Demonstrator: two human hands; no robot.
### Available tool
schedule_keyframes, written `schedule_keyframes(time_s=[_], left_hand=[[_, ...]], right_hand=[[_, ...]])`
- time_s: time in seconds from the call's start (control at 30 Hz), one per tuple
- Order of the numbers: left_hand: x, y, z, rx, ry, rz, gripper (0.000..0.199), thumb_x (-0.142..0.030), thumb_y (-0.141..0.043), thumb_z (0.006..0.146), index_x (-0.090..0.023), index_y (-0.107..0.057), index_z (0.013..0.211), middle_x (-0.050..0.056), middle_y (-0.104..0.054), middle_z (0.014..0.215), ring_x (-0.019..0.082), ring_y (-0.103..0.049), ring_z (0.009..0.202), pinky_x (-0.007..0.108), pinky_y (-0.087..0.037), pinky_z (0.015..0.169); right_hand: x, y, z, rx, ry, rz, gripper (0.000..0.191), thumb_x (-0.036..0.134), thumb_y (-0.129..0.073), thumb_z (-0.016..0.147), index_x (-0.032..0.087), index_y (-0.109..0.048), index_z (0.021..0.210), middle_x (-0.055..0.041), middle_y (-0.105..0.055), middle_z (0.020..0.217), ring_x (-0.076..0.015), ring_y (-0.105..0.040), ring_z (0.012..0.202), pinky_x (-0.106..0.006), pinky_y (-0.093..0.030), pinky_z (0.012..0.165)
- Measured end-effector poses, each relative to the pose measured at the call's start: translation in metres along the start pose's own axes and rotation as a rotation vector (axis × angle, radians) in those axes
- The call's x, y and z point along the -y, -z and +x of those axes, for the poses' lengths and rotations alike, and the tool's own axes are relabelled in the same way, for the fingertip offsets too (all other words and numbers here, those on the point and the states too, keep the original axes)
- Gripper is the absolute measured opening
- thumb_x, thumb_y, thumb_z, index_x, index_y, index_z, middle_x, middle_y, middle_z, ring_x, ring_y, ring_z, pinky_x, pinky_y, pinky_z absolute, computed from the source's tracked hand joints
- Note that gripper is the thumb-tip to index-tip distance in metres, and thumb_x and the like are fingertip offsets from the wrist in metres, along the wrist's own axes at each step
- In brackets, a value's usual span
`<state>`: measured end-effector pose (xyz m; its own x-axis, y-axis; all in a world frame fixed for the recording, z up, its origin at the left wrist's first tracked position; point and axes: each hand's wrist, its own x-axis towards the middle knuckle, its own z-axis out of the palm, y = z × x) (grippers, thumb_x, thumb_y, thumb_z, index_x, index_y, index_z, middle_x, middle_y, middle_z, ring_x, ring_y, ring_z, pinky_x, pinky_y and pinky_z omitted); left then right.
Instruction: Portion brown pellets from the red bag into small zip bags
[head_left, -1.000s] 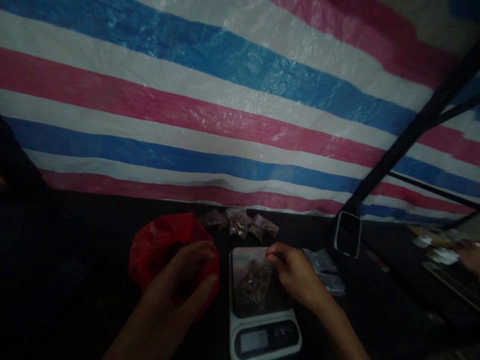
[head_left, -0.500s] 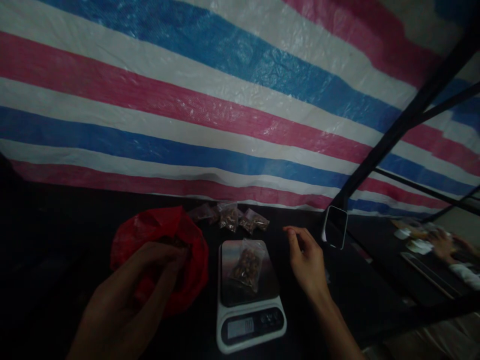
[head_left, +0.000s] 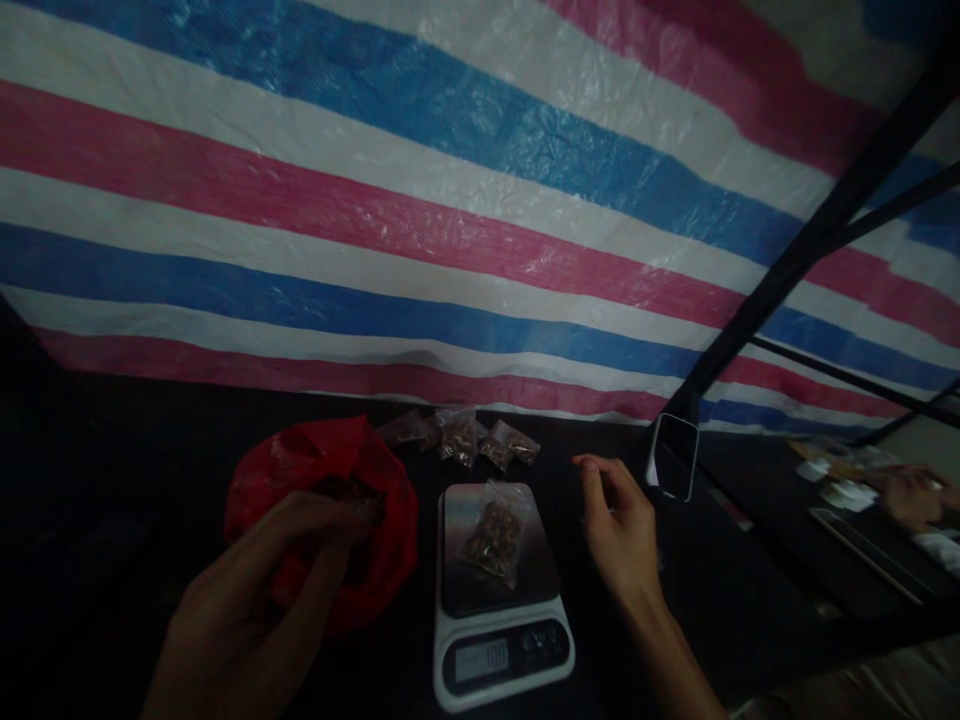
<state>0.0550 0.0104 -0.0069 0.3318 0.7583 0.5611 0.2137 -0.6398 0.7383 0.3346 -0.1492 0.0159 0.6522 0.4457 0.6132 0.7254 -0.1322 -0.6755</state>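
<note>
A small clear bag of brown pieces (head_left: 495, 538) lies on the metal plate of a white kitchen scale (head_left: 501, 650), whose display seems to read 10.0. At the left, my left hand (head_left: 262, 580) is over the open red plastic bag (head_left: 300, 450), thumb and fingertips pinched together; what they hold, if anything, is too dark to make out. Dark contents show inside the red bag. My right hand (head_left: 619, 515) is right of the scale, fingers curled with thumb against the index finger, touching neither scale nor bag.
Several small filled clear bags (head_left: 459, 437) lie behind the scale. A phone (head_left: 673, 457) leans by a black metal post (head_left: 739, 325). Striped plastic sheeting (head_left: 450, 240) hangs behind the black table. At the far right, another person's hands (head_left: 911, 498) are near white items.
The scale's display reading has changed. My hands have barely shifted, with the left still over the red bag. The other person's hands at the right have moved slightly.
</note>
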Motion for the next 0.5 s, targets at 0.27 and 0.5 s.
schedule_keyframes(time_s=[0.27,0.5], left_hand=[[-0.0051,0.0012,0.0046,0.027,-0.066,-0.010,0.008,-0.034,-0.064,0.095,-0.030,-0.070,0.095,-0.007,-0.078,0.094,0.015,-0.074,0.082,0.019,-0.058,0.079],[-0.0058,0.0041,0.0082,0.021,-0.035,-0.022,0.007,-0.033,-0.063,0.093,-0.030,-0.070,0.090,-0.004,-0.077,0.089,0.017,-0.073,0.079,0.023,-0.062,0.078]], right_hand=[[0.0055,-0.0019,-0.0015,0.118,0.017,0.008,0.033,0.043,-0.053,0.104,0.022,-0.077,0.094,-0.0060,-0.071,0.091,-0.0225,-0.067,0.085,-0.035,-0.053,0.081],[0.0088,-0.0109,-0.0094,0.371,0.004,-0.037,0.021,0.036,-0.064,0.100,0.025,-0.082,0.098,-0.0051,-0.073,0.096,-0.0232,-0.071,0.094,-0.036,-0.054,0.088]])
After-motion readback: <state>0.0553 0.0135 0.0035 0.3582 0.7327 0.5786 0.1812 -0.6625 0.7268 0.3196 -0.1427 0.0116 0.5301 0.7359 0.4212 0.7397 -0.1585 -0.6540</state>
